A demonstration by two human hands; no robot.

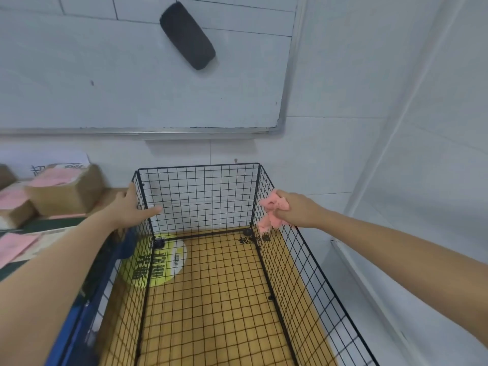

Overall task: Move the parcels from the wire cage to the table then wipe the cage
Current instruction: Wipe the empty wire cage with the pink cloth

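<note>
your left hand point(129, 207) grips the wire cage point(198, 165), your right hand point(298, 210) clutches the pink cloth point(272, 210); scrub too hard and its panels could unclip.

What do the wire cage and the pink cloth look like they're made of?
The cage looks like thin metal wire, apparently black-coated and matte: rigid, straight grid squares. The cloth looks like soft, fuzzy pink fabric, possibly microfibre: it bunches limply in the right hand.
</note>
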